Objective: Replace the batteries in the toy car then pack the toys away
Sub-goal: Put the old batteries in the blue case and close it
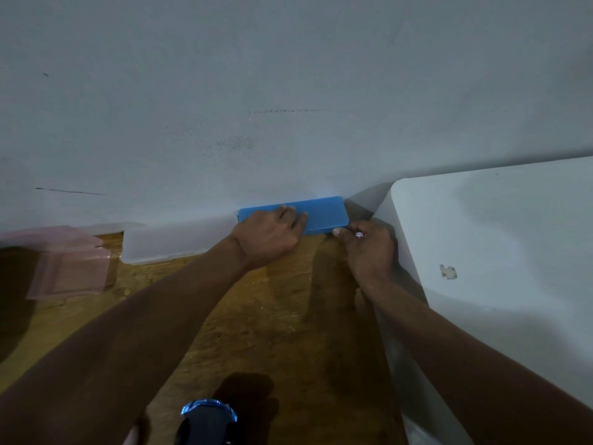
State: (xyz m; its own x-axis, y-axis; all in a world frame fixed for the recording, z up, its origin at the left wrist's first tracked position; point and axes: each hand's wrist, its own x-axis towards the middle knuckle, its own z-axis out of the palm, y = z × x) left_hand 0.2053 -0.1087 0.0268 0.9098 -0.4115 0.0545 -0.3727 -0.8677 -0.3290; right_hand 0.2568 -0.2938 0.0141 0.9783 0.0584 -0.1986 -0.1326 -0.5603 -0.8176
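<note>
A flat blue plastic box (324,208) lies on the wooden floor against the wall's base. My left hand (269,239) rests on its top, fingers laid fairly straight over the lid. My right hand (369,248) is at the box's front right corner with curled fingers and the thumb at the edge, gripping that corner. Something small and white shows among its fingers; I cannot tell what. A blue and black toy car (208,419) sits on the floor at the bottom of the view, between my forearms.
A translucent pink container (70,261) stands on the floor at the far left, blurred. A white skirting board (173,239) runs along the wall. A white piece of furniture (497,239) with rounded corners fills the right side, close to my right arm.
</note>
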